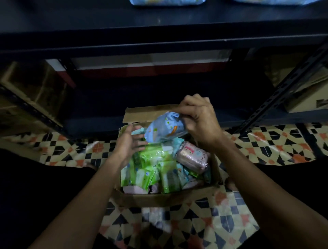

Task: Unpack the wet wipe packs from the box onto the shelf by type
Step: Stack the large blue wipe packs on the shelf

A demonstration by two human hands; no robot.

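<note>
Right then, your right hand (197, 118) was curled round the top end of a blue wet wipe pack (166, 128), pinching it and holding it tilted just above the far side of the cardboard box (159, 197). Your left hand (130, 140) was over the box's far-left corner, fingers spread and relaxed, palm turned toward the blue pack, just beside its lower end; contact could not be told because of blur. The box sat on the patterned tile floor (248, 147), its far flap (150, 112) folded outward behind the held pack. Inside the box, green packs (150, 170) filled the left and middle, a pink pack (192, 157) lay at the right side below the blue pack, and a pale pink one (134, 189) showed at the near-left edge. Beyond the box stood the dark metal shelf (159, 38), its board crossing above the box in the view, with two blue packs (166, 2) lying on it at the top edge. More cardboard boxes (305, 96) sat on the lower tier, right of the open box.
</note>
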